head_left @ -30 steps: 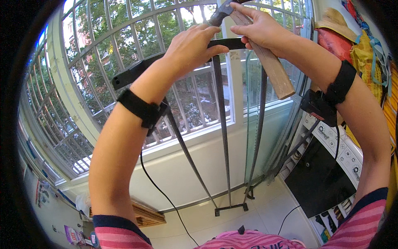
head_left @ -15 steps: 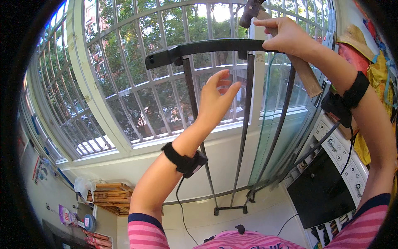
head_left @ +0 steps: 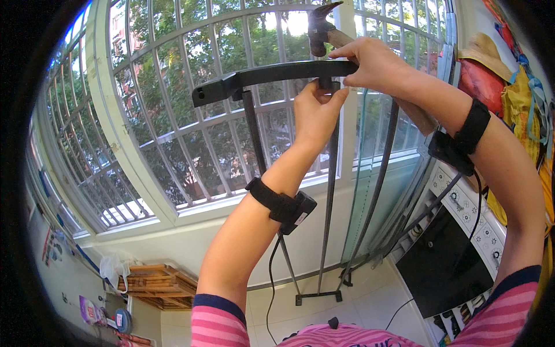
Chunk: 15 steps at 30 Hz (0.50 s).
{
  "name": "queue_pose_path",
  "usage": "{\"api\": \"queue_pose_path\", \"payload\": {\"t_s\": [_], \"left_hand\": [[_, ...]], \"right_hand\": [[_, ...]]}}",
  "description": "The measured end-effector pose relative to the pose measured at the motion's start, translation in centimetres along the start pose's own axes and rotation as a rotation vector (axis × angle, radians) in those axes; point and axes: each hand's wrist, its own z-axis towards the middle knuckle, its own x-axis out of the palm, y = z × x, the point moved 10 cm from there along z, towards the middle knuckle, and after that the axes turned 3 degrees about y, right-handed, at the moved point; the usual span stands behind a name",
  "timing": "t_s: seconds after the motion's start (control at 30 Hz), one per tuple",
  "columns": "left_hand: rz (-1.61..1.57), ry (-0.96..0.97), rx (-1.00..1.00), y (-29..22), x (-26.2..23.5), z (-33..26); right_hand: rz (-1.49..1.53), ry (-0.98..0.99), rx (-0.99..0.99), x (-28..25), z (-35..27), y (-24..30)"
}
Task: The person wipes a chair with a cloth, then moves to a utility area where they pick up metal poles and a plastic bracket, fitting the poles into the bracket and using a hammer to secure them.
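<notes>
A black curved bar (head_left: 272, 72) lies across the top of a rack with several thin dark upright poles. My left hand (head_left: 314, 115) is closed just under this bar, its thumb and fingers pinching the top of the middle pole (head_left: 329, 202) near its socket. My right hand (head_left: 378, 65) grips a claw hammer (head_left: 319, 33) with a dark head and a wooden handle. The handle passes behind that hand and comes out below the wrist. The right thumb and fingers are also at the bar's right end, which they hide. The hammer head is above the bar, apart from it.
Barred windows (head_left: 165, 124) stand behind the rack. A glass panel (head_left: 361, 191) is right of the middle pole. A white drawer cabinet (head_left: 468, 208) with a dark front stands at right. Folded wooden furniture (head_left: 159, 283) is at lower left. Cables hang from both wrist straps.
My left hand has moved up from open air and closed on the middle pole's top. The hammer in my right hand has shifted left and slightly down.
</notes>
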Motion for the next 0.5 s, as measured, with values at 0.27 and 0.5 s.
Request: {"api": "queue_pose_path", "payload": {"t_s": [0.27,0.5], "left_hand": [[-0.077,0.027,0.035,-0.4,1.2,-0.8],[-0.108,0.130,0.012,0.1,1.5,-0.6]], "right_hand": [[-0.044,-0.051,-0.106,-0.3,-0.3,-0.1],[-0.004,-0.090,-0.111,-0.9,-1.0,-1.1]]}}
